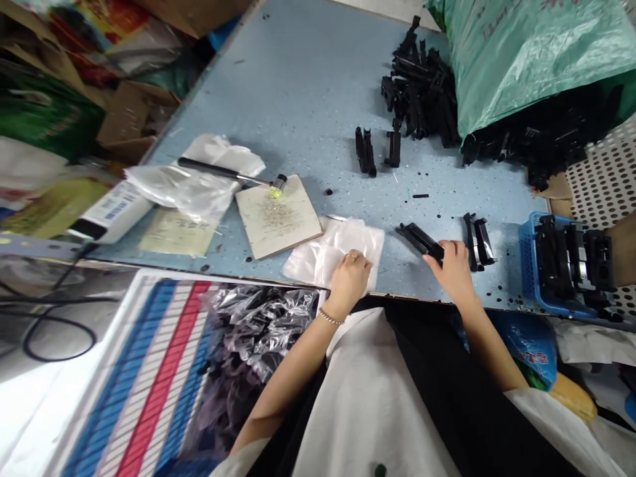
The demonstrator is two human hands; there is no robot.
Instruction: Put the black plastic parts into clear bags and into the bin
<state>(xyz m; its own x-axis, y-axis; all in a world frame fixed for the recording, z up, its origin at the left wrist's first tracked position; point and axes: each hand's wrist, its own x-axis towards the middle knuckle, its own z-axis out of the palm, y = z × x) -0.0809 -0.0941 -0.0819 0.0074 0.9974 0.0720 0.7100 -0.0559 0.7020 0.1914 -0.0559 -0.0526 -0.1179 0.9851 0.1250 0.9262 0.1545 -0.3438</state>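
**While leaning over a speckled blue tabletop [298, 86], a person pinches a black plastic part [420, 240]**

The tabletop fills most of the view. At its far right corner sits a large green woven sack [527, 59], with a heap of black plastic parts [420, 93] beside it. A blue plastic basket [534, 265] packed with similar parts sits at the right edge. Left of centre, a small hammer [228, 172] rests its head on a pale wooden board [278, 218]. Nearer, the left hand [350, 281] presses flat, fingers loosely together, on a clear plastic bag [332, 252] near the tabletop's edge. The right hand [454, 265] pinches one end of the long, ribbed, matte black part, which angles across the tabletop just beside 2 others [477, 242]. If the left hand's pressure eases, the slippery bag could slide over the edge. A loose pinch could drop the part among scattered black bits [489, 291].
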